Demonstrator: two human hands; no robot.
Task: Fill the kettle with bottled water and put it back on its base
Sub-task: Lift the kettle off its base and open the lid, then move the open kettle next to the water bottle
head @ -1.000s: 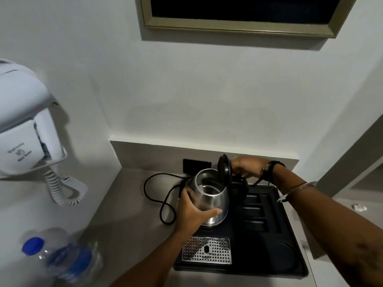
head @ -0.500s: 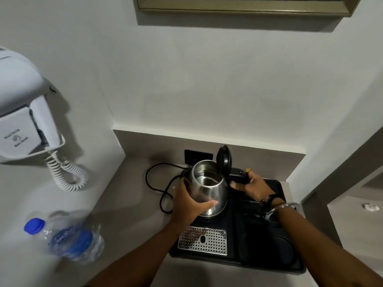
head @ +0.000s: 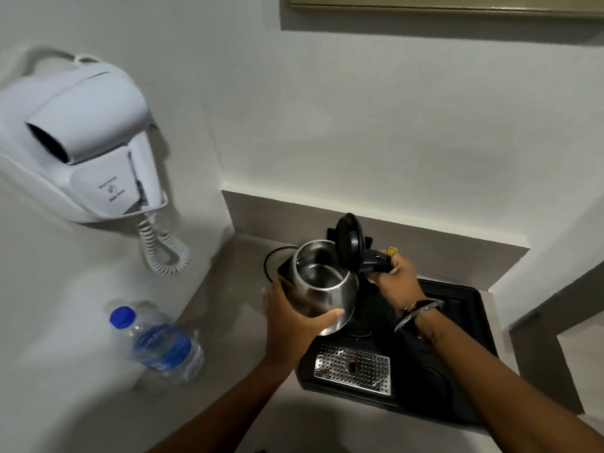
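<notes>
We hold the kettle (head: 323, 289) in both hands over the black tray (head: 464, 354), tilted toward the left and seemingly lifted clear of its base (head: 359, 328), which shows as a dark disc just below it. The left hand (head: 294, 318) cups the steel body, fingers (head: 330, 313) wrapped under the near side; the right hand (head: 397, 282) is closed around the black handle (head: 376, 261). The lid (head: 349, 240) stands open and upright, and the inside looks empty, though glare on the metal makes that hard to confirm. The bottle (head: 163, 346) stands on the counter (head: 228, 322) well to the left, blue cap (head: 122, 317) on, apparently full and untouched. We judge the task early: the kettle is opened and in hand, but uncapping, pouring, closing the lid and reseating on the base are all left.
</notes>
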